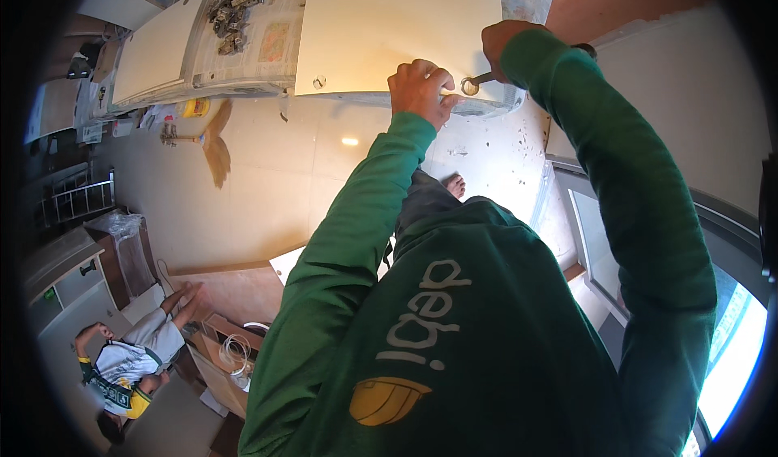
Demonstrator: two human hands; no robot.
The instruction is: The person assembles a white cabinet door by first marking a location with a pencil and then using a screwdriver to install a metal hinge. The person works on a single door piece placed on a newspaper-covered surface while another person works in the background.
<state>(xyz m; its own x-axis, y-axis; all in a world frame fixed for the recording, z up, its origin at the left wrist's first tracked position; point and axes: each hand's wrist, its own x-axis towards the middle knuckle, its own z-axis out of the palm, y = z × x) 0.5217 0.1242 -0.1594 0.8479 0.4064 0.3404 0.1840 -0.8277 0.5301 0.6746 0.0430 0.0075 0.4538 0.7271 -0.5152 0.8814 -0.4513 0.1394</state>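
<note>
A cream-white door panel point(397, 27) lies flat on the covered work surface, with a round hole point(320, 81) near its front edge. My left hand point(420, 91) rests with bent fingers on the panel's front edge. My right hand point(504, 45) is closed around what looks like a screwdriver point(484, 78); its dark end shows past my sleeve. The tool's shaft reaches down to a second round hole point(468, 87) near the panel's right corner. Whether a fitting sits in that hole is too small to tell.
Several metal hinges point(231, 19) are piled left of the panel, with another white panel point(158, 48) beyond. On the floor lie a broom point(215, 145) and a yellow container point(194, 108). Another person point(134, 360) sits at lower left, near an open wooden box point(223, 348).
</note>
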